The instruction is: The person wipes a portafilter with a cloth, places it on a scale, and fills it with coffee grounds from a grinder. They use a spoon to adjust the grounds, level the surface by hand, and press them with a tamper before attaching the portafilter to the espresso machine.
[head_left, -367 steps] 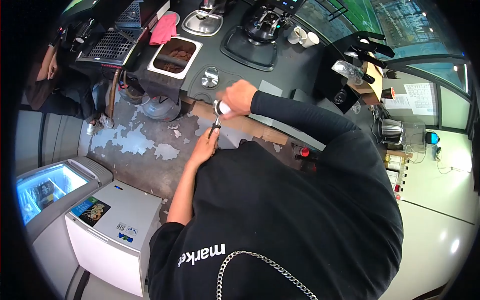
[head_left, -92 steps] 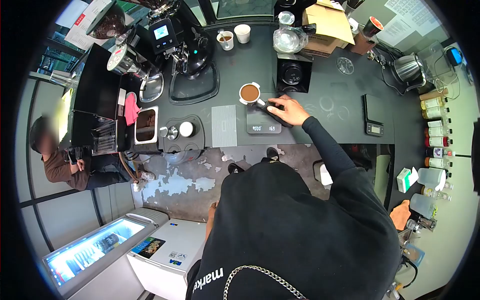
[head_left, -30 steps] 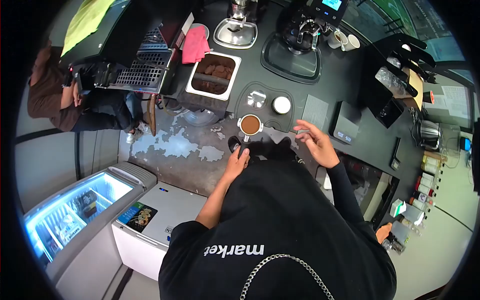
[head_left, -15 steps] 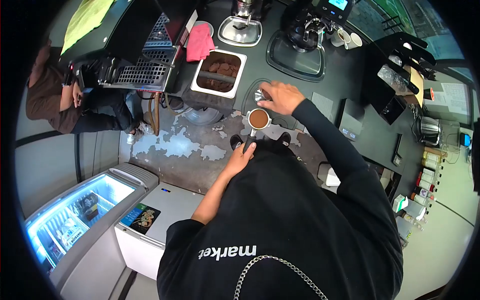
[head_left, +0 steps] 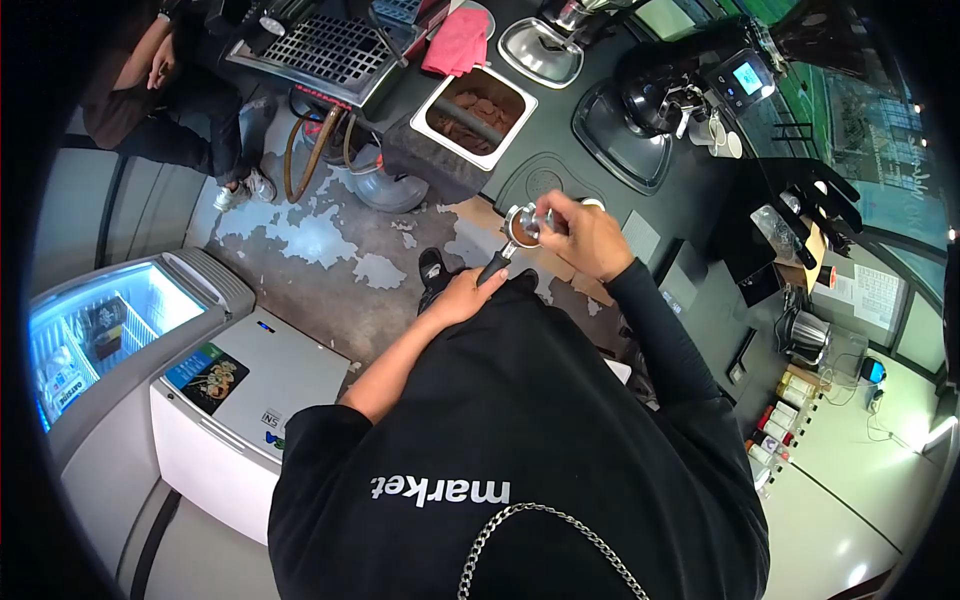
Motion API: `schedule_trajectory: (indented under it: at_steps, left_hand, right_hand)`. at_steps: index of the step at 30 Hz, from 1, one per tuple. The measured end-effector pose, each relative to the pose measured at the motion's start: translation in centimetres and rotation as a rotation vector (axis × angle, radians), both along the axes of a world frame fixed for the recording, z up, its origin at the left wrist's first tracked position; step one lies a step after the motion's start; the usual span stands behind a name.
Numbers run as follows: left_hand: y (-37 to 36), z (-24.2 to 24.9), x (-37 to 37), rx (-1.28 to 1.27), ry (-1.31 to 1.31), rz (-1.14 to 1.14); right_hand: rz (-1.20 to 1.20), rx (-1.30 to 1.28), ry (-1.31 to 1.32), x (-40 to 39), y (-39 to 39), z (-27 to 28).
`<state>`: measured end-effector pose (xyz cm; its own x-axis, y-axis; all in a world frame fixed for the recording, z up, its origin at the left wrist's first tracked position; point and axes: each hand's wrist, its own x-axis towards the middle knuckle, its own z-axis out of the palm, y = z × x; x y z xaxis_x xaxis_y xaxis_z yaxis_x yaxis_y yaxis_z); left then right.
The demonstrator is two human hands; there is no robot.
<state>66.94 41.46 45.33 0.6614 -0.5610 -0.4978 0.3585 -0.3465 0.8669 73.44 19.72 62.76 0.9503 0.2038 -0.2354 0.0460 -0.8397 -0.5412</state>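
My left hand [head_left: 468, 296] is closed round the black handle of a portafilter [head_left: 519, 228], its basket holding brown coffee grounds. My right hand [head_left: 585, 236] grips a small metal tamper [head_left: 537, 222] over the right side of that basket; whether it touches the grounds I cannot tell. Just beyond my hands, a dark mat [head_left: 543, 181] with a round recess lies on the counter. A white-rimmed bin [head_left: 424, 124] of used coffee pucks, with a bar across it, stands farther back.
A coffee grinder [head_left: 650, 95] stands over a tray [head_left: 590, 125] at the back right. A pink cloth [head_left: 457, 42] lies behind the bin. Another person [head_left: 150, 110] sits at the upper left. A white freezer [head_left: 300, 370] is at the lower left.
My right hand has lifted the tamper off the mat and brought it to the portafilter's basket. The camera view has turned, so the surroundings appear shifted and rotated.
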Motion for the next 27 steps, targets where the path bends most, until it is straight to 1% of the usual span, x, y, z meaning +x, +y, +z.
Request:
schedule_trajectory:
  at_steps: [4, 7, 14, 17, 19, 22, 23, 24, 26, 27]
  left_hand:
    - [0.1, 0.7, 0.1, -0.03, 0.006, 0.009]
    - [0.1, 0.7, 0.0, -0.018, 0.013, 0.016]
    - [0.1, 1.3, 0.2, 0.014, 0.02, 0.003]
    - [0.1, 1.3, 0.2, 0.015, 0.031, 0.002]
    - [0.2, 1.2, 0.1, 0.016, 0.036, 0.003]
    - [0.2, 1.3, 0.2, 0.023, 0.003, 0.026]
    - [0.2, 1.4, 0.3, 0.04, 0.02, 0.002]
    - [0.2, 1.4, 0.4, 0.056, 0.037, -0.018]
    - [0.0, 1.3, 0.4, 0.017, 0.041, 0.014]
    - [-0.1, 1.2, 0.4, -0.014, 0.048, 0.027]
  right_hand:
    - [0.005, -0.049, 0.057, -1.0, 0.6, -1.0]
    - [0.007, -0.045, 0.049, -1.2, 0.7, -1.8]
    - [0.036, -0.087, 0.085, -0.8, 0.7, -1.8]
    - [0.08, -0.077, 0.05, -0.7, 0.6, -2.1]
    - [0.061, -0.096, 0.077, -0.6, 0.9, -2.0]
    - [0.075, -0.067, 0.086, -0.5, 0.8, -2.2]
    - [0.084, -0.071, 0.089, -0.4, 0.8, -2.0]
    - [0.103, -0.111, 0.115, -0.3, 1.0, -1.7]
    - [0.144, -0.164, 0.133, 0.6, 1.2, -1.1]
    - [0.189, -0.243, 0.155, 1.0, 1.4, -0.8]
